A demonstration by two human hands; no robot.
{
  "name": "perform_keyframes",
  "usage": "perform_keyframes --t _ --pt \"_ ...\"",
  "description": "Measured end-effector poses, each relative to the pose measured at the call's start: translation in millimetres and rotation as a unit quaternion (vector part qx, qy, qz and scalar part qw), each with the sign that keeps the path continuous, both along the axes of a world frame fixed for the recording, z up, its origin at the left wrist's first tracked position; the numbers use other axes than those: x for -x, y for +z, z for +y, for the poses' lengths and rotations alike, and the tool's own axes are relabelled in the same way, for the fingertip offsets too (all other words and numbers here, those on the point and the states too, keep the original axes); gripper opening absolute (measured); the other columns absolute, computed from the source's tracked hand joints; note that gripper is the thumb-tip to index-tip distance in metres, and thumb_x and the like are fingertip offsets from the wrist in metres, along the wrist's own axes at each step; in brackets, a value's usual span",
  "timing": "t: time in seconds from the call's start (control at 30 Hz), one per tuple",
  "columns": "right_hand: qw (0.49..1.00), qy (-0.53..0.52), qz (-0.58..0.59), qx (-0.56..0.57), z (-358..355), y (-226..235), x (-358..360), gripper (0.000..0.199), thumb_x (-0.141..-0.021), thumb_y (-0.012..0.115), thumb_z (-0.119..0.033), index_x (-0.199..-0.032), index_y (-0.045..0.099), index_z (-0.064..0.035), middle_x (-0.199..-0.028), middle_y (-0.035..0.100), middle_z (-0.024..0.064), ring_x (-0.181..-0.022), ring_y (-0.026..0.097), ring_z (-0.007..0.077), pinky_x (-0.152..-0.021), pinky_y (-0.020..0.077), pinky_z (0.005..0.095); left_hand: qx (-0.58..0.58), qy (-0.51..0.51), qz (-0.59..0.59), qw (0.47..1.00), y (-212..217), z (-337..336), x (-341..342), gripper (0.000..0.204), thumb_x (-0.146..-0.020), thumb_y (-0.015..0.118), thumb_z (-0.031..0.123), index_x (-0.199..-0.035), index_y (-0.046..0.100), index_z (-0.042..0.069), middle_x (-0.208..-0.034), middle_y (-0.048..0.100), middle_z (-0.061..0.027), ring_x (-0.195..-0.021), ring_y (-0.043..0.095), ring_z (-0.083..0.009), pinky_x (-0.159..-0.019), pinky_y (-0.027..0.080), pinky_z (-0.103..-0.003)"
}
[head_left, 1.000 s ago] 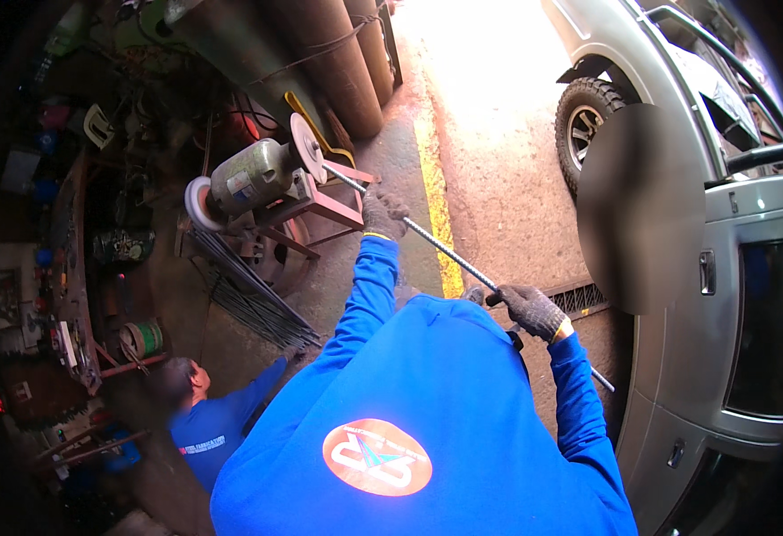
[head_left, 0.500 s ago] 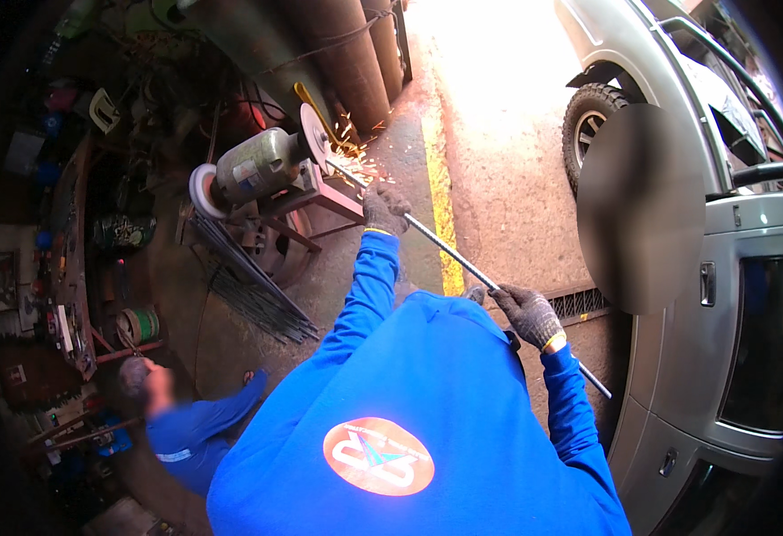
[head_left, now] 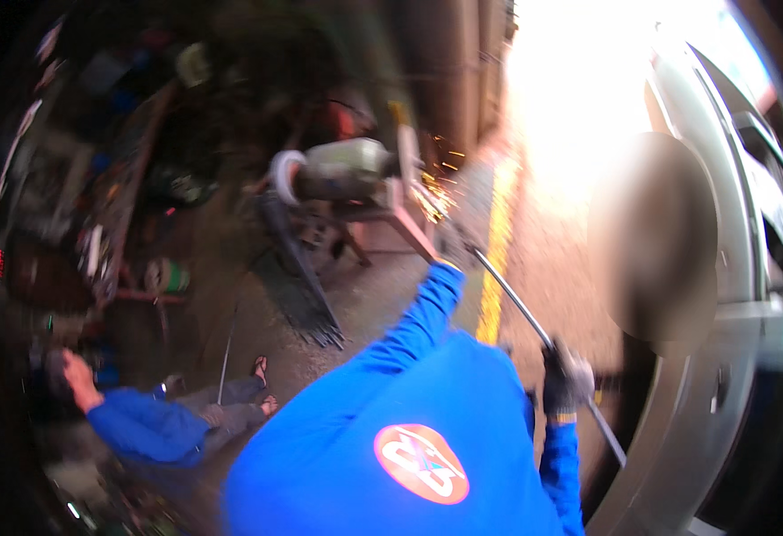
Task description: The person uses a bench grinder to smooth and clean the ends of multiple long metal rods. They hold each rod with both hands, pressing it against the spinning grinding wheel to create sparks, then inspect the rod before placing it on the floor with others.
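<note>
A long thin metal rod (head_left: 518,305) runs slantwise from a bench grinder (head_left: 348,166) down to the lower right. My left hand (head_left: 452,241), in a dark work glove, is closed around the rod near its grinding end, blurred by motion. Further back along the rod, my gloved right hand (head_left: 570,380) grips it. The rod's far end meets the grinder's right wheel (head_left: 408,150), where orange sparks (head_left: 436,198) fly off. The exact contact point is hidden in the sparks and blur.
Beneath the grinder's left wheel (head_left: 286,177) leans a bundle of dark metal bars (head_left: 297,286). A co-worker in blue (head_left: 146,422) is at the lower left beside a thin rod (head_left: 228,355). A silver vehicle (head_left: 731,366) stands at right; a yellow line (head_left: 498,259) marks the floor.
The view has swung, shifting the grinder and my hands rightward and down in the picture. The co-worker shows more fully, now beside a thin rod. Sparks continue, and both hands still hold the rod.
</note>
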State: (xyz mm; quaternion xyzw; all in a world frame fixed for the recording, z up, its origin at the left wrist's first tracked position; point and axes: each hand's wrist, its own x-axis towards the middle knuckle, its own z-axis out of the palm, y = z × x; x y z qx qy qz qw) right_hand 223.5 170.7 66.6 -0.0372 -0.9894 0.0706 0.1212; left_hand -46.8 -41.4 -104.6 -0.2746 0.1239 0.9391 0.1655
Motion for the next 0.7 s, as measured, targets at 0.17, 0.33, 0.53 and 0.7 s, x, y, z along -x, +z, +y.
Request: perform_keyframes --t 0.17,0.33,0.53,0.7 --pt "0.811 -0.122 -0.422 0.386 23.7 -2.9 8.0 0.051 -0.094 0.052 -0.05 -0.093 0.072 -0.0021 -0.067 0.067 0.0131 -0.052 0.062 0.0196 -0.049 0.0459 0.0333 0.105 -0.012 -0.013 0.994 -17.1 27.4 -10.5 0.045 -0.093 0.047 0.054 -0.064 0.037 0.022 -0.047 0.03 0.004 -0.034 0.032 -0.0143 -0.032 0.022 -0.03" --pt "0.818 0.077 -0.356 0.445 25.6 1.0 -6.6 0.055 -0.102 0.04 -0.044 -0.093 0.073 -0.0016 -0.047 0.042 -0.0016 -0.042 0.038 0.0081 -0.043 0.0277 0.0276 0.127 -0.037 -0.116 0.984 34.4 34.7 -12.6 0.031 -0.094 0.05 0.038 -0.072 0.04 0.02 -0.05 0.032 0.0037 -0.035 0.032 -0.0125 -0.032 0.024 -0.029" --pt "0.816 -0.048 -0.341 0.464 19.2 3.2 3.5 0.046 -0.102 0.043 -0.035 -0.091 0.074 -0.0031 -0.049 0.037 -0.0033 -0.045 0.034 0.0065 -0.046 0.0257 0.0269 0.109 -0.013 -0.125 0.986 25.3 29.9 -8.0 0.029 -0.095 0.049 0.037 -0.072 0.041 0.022 -0.05 0.03 0.0045 -0.036 0.03 -0.0123 -0.033 0.024 -0.029" --pt "0.836 -0.049 -0.318 0.445 20.8 -15.3 4.4 0.044 -0.102 0.044 -0.033 -0.09 0.074 -0.0032 -0.05 0.035 -0.0035 -0.046 0.034 0.0071 -0.046 0.0259 0.0279 0.121 0.027 -0.121 0.985 12.0 27.8 -8.7 0.029 -0.094 0.051 0.038 -0.071 0.041 0.022 -0.05 0.032 0.0042 -0.035 0.03 -0.0128 -0.032 0.023 -0.03"
